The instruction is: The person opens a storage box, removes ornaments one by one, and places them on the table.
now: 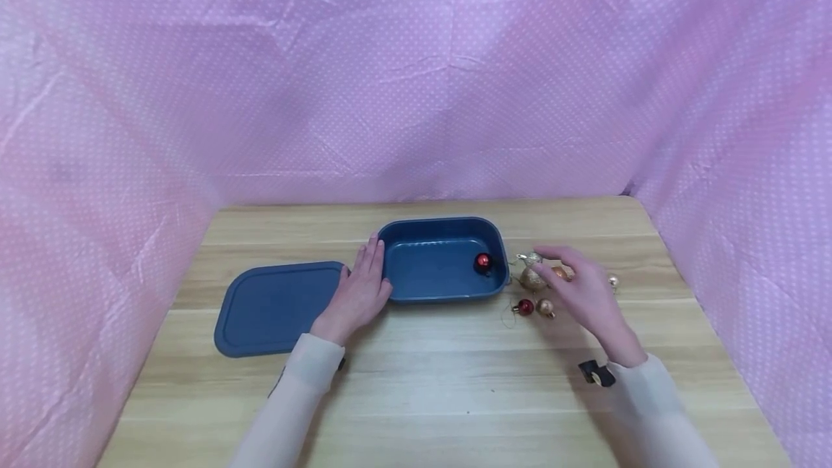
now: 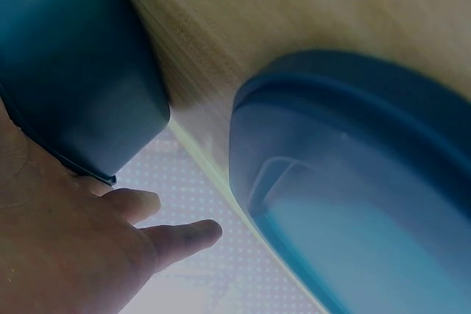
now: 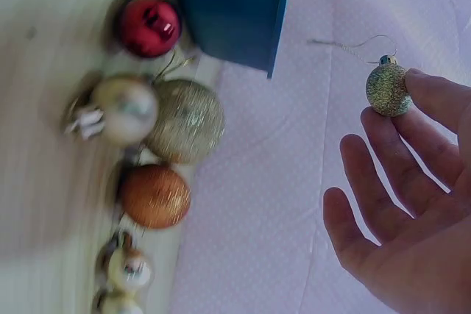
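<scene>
My right hand (image 1: 588,293) pinches a small gold glitter bauble (image 3: 388,89) between thumb and fingertips, its thread loop trailing loose. It is lifted above other Christmas baubles to the right of a blue box (image 1: 442,300). Inside the box, at its right end, lies a red bauble (image 1: 483,263). With fingers fairly straight, my left hand (image 1: 356,293) rests against the box's left wall. Under that hand's wrist side is the edge of a flat blue lid (image 1: 276,309), which lies on the table.
Beside the box lie a larger gold glitter bauble (image 3: 188,121), an orange bauble (image 3: 155,196), a red one (image 1: 524,307), a shiny pale gold one (image 1: 545,308) and small gold ones (image 3: 129,270). Pink dotted cloth (image 1: 416,78) hangs around the wooden table (image 1: 442,396).
</scene>
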`<state>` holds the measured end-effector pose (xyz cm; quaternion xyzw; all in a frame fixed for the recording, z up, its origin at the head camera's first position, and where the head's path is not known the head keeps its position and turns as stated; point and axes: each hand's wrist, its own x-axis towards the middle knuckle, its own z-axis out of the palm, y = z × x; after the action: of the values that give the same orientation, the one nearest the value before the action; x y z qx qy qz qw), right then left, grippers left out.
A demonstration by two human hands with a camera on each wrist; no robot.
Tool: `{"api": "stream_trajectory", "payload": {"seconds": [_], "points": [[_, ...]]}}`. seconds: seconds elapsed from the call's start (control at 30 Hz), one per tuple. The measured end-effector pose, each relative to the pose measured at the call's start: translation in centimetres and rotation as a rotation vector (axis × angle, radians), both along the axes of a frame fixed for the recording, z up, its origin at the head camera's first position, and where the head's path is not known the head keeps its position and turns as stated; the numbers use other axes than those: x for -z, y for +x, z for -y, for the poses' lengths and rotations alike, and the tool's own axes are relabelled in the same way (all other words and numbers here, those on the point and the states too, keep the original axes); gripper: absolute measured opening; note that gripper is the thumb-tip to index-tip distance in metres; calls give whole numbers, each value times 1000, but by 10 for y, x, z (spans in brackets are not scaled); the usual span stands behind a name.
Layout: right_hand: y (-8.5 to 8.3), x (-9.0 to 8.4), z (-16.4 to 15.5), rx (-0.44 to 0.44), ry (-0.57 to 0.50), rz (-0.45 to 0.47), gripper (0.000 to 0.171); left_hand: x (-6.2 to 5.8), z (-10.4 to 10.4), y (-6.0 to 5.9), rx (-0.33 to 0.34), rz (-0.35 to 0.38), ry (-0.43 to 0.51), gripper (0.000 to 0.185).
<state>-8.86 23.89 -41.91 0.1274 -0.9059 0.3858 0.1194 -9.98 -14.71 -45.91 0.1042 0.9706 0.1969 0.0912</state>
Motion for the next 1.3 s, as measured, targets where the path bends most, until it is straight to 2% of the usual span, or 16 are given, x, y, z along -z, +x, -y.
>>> {"api": "stream_trajectory", "payload": {"seconds": [0.1, 0.3, 0.67, 0.97, 1.2, 1.3], "points": [[6, 1, -10, 26, 22, -24, 29, 0, 0, 0, 3, -4, 1, 75], [17, 4, -25, 37, 36, 7, 32, 0, 0, 0, 9, -10, 2, 75], [28, 12, -44, 77, 53, -10, 32, 1, -1, 0, 12, -25, 11, 75], [30, 26, -58, 91, 63, 10, 31, 2, 1, -1, 0, 5, 10, 75], [28, 42, -66, 47, 102, 7, 32, 3, 1, -2, 4, 3, 9, 74], [27, 46, -67, 37, 105, 46, 32, 4, 2, -4, 6, -1, 13, 74]]}}
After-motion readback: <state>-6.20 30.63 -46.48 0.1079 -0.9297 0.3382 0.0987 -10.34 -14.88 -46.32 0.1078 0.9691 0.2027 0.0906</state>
